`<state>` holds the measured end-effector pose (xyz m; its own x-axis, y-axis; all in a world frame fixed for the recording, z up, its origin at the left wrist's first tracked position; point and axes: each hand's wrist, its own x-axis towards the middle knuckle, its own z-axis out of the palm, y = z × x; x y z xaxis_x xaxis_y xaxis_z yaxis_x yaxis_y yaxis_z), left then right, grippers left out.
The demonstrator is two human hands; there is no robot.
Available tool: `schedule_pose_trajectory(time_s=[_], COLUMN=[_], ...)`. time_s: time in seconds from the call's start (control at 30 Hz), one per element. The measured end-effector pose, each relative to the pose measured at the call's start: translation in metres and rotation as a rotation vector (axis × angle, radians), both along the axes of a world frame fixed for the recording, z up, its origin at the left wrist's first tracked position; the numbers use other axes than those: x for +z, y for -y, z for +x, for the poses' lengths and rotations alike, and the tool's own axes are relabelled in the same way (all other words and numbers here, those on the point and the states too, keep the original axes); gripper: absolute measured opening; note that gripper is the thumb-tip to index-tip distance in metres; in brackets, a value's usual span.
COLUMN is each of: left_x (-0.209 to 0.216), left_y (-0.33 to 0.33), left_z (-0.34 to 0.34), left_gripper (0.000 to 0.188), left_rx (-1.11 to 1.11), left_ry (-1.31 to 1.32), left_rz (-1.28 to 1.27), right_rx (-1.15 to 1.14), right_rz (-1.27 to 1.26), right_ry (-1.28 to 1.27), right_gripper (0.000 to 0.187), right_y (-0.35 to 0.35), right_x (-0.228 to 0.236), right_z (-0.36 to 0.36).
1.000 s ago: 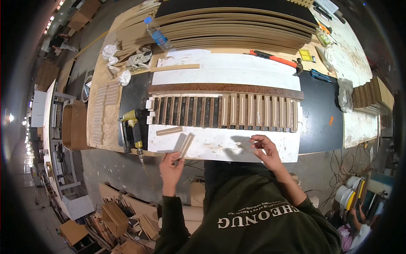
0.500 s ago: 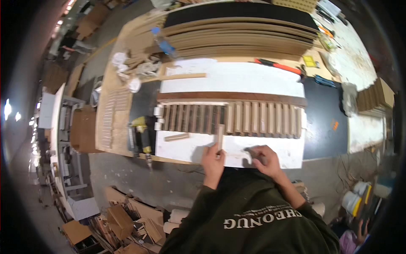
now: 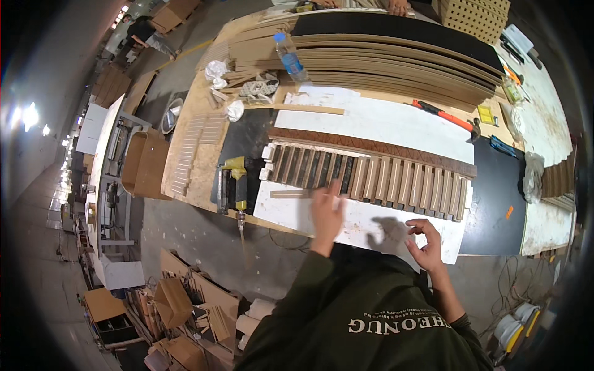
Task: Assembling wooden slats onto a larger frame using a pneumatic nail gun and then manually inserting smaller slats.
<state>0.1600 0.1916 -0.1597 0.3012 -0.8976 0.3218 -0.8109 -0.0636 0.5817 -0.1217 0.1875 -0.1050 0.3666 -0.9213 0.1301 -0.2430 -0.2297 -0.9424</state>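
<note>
My left hand (image 3: 328, 216) reaches over the front edge of a slotted wooden rack (image 3: 312, 168), near its middle. Motion smears its fingers, and I cannot make out whether a wooden strip is in them. Pale strips (image 3: 405, 182) stand side by side in the rack's right part, while dark gaps show between the slats on the left. My right hand (image 3: 427, 244) hovers at the front edge of the white board (image 3: 365, 226), fingers curved and apart, holding nothing. A loose wooden strip (image 3: 289, 194) lies in front of the rack, left of my left hand.
A yellow nail gun (image 3: 235, 179) lies to the left, its hose hanging off the edge. Behind are stacked boards (image 3: 396, 62), a water bottle (image 3: 289, 55) and a hammer (image 3: 445, 116). Cardboard boxes (image 3: 173, 303) stand on the floor. Another person's hand (image 3: 399, 7) shows at the far edge.
My left hand, which held an upright wooden strip, has moved forward to the rack. My right hand has drawn back, its fingers now more spread. The whole view has shifted and tilted.
</note>
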Motion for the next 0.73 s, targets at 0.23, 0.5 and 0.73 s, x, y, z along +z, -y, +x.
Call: schedule_pose_trajectory(time_s=[0.23, 0.5, 0.73], left_x=[-0.009, 0.032, 0.03], left_y=[-0.052, -0.091, -0.052], left_z=[0.134, 0.083, 0.001], left_gripper=[0.056, 0.025, 0.028], left_rx=[0.155, -0.055, 0.092], left_ry=[0.144, -0.052, -0.232], left_rz=[0.085, 0.214, 0.18], right_rx=[-0.005, -0.014, 0.029], right_rz=[0.053, 0.056, 0.051], right_ry=[0.021, 0.016, 0.037], right_gripper=[0.039, 0.04, 0.042], right_y=[-0.001, -0.004, -0.006], right_x=[-0.002, -0.002, -0.002], right_z=[-0.005, 0.0, 0.006])
